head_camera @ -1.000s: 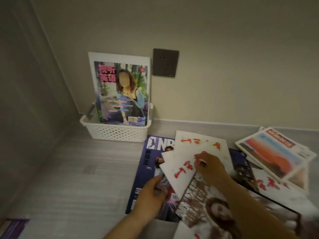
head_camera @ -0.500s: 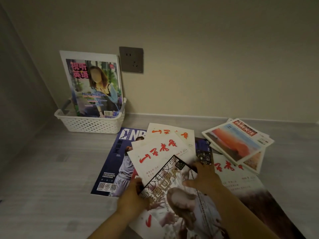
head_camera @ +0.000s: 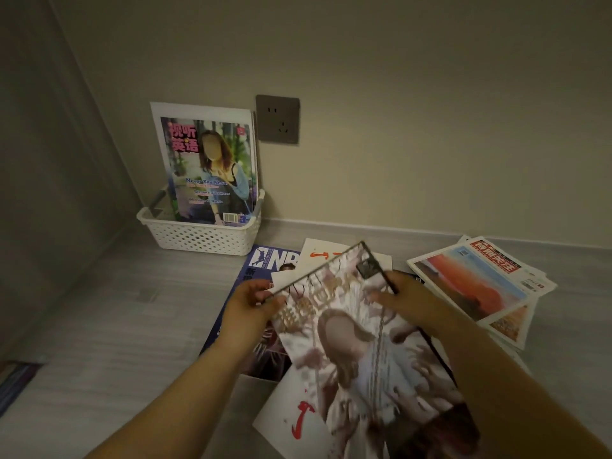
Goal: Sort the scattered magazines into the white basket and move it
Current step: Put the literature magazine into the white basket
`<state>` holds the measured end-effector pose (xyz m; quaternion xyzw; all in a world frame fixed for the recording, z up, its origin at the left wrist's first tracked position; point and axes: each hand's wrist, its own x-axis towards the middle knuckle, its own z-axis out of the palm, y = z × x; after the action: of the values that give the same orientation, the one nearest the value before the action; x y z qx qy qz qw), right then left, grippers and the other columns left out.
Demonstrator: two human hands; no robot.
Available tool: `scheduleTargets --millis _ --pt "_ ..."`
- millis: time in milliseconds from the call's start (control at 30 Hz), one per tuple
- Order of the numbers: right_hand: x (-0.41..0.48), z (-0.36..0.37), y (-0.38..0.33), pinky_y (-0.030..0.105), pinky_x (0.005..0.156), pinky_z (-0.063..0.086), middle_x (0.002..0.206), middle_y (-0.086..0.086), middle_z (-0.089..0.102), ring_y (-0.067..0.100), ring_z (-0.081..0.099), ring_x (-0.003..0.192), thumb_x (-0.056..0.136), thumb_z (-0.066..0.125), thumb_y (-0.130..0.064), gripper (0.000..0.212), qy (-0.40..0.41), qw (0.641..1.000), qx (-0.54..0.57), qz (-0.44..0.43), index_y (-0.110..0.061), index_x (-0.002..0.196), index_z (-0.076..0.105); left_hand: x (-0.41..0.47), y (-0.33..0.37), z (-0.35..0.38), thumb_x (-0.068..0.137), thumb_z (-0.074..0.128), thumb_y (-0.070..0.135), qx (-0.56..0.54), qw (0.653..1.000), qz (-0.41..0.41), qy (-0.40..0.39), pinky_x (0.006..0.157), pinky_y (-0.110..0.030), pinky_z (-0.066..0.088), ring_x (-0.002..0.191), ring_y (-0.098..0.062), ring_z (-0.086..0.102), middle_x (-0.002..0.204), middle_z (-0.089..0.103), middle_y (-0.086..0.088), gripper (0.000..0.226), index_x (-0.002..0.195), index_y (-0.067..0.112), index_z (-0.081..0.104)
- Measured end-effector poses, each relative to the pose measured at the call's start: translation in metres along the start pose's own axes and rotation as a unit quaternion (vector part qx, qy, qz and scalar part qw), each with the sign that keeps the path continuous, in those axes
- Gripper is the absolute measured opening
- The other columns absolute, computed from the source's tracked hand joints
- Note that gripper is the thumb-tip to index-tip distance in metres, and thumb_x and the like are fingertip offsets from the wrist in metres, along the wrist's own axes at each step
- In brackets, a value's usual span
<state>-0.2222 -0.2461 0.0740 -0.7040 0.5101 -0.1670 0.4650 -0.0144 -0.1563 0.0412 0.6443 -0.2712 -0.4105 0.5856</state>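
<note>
- Grey floor (head_camera: pixel 116 309) beside the wall: white basket (head_camera: pixel 198 238) stands in the corner, well apart from the hands.
- Pale-cover magazine (head_camera: pixel 357 342), flat on the pile half a second ago, is now lifted.
- Left hand (head_camera: pixel 248 306) and right hand (head_camera: pixel 404 299) each grip one side edge.
- Judgement: it goes to the basket next.

basket (head_camera: pixel 198 238) stands behind-left of scattered magazines (head_camera: pixel 480 279), one magazine (head_camera: pixel 207 164) upright inside.
</note>
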Motion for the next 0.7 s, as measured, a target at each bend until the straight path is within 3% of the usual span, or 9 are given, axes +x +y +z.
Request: scheduleTargets --millis 133,200,333,467,567,700 --pt "0.010 0.001 -0.051 0.011 0.031 0.040 0.057 -0.015 0.065 -0.006 0.058 0.042 0.087 0.054 -0.012 0.021 0.076 0.989 0.082 -0.099 -0.026 0.072 0.059 0.025 0.029 -0.015 0.082 0.058 0.004 -0.093 0.995 0.014 0.018 0.064 -0.028 0.055 0.064 -0.016 0.062 0.078 0.061 -0.009 0.021 0.103 0.003 0.053" --pt "0.020 0.009 -0.070 0.013 0.034 0.044 0.055 -0.021 0.067 -0.007 0.057 0.042 0.087 0.054 -0.011 0.027 0.095 0.979 0.119 -0.133 -0.030 0.069 0.059 0.033 0.039 -0.019 0.085 0.055 0.009 -0.063 0.998 0.027 -0.005 0.070 -0.035 0.051 0.067 -0.018 0.063 0.082 0.064 -0.009 0.019 0.103 0.004 0.056" --pt "0.049 0.027 -0.103 0.020 0.038 0.048 0.057 -0.027 0.065 -0.007 0.056 0.044 0.086 0.054 -0.017 0.027 0.149 0.965 0.147 -0.157 -0.034 0.067 0.060 0.052 0.055 -0.034 0.084 0.052 0.002 0.046 0.995 0.088 -0.010 0.081 -0.035 0.045 0.094 -0.028 0.058 0.101 0.062 -0.013 0.023 0.106 0.004 0.055" --pt "0.087 0.041 -0.147 0.023 0.039 0.051 0.056 -0.020 0.066 -0.006 0.057 0.043 0.087 0.054 -0.017 0.024 0.165 0.956 0.162 -0.181 -0.032 0.069 0.059 0.094 0.095 -0.068 0.085 0.052 0.003 0.108 0.980 0.168 -0.008 0.083 -0.031 0.043 0.095 -0.020 0.055 0.099 0.058 -0.003 0.024 0.108 0.008 0.055" --pt "0.120 0.050 -0.185 0.028 0.038 0.054 0.068 -0.014 0.064 -0.001 0.057 0.043 0.087 0.054 -0.012 0.026 0.162 0.947 0.180 -0.209 -0.031 0.070 0.060 0.132 0.133 -0.095 0.085 0.052 0.003 0.105 0.972 0.208 -0.003 0.085 -0.033 0.045 0.098 -0.020 0.055 0.102 0.058 -0.003 0.028 0.113 0.007 0.054" --pt "0.162 0.062 -0.226 0.016 0.042 0.052 0.079 -0.002 0.065 -0.001 0.062 0.046 0.086 0.052 -0.001 0.021 0.170 0.932 0.194 -0.255 -0.018 0.089 0.064 0.183 0.169 -0.124 0.085 0.050 0.001 0.097 0.961 0.258 0.033 0.083 -0.028 0.043 0.098 -0.021 0.056 0.106 0.060 -0.011 0.027 0.112 -0.001 0.053"
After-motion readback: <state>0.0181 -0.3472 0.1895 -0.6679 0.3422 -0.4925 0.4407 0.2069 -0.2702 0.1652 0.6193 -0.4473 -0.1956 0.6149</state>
